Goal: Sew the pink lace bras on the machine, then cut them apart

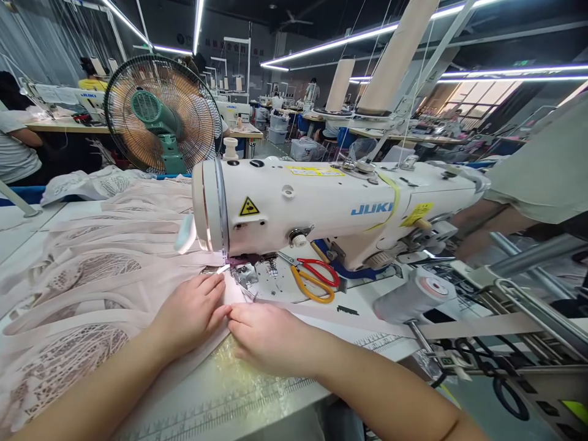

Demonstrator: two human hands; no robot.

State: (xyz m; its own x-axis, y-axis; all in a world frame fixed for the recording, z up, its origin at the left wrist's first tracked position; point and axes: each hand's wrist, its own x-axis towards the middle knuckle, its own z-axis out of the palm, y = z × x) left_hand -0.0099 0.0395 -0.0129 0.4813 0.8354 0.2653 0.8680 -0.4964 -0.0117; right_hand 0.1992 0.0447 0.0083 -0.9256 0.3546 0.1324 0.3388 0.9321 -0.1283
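Note:
My left hand (195,312) rests just in front of the presser foot, its fingers together and closed on pale pink fabric (224,291). Right beside it, my right hand (273,337) pinches the edge of the same fabric; the thumbs nearly meet. The fabric runs under the needle end of a white JUKI sewing machine (294,199). Much of the pinched edge is hidden by the fingers. To the left spreads a heap of pale pink lace garment pieces (105,269) with narrow straps.
Scissors with red and orange handles (316,278) lie on the machine bed. A thread cone (416,294) lies to the right, and a pale strip (478,326) crosses there. A ruler tape (215,413) marks the table's front edge. A large fan (163,116) stands behind.

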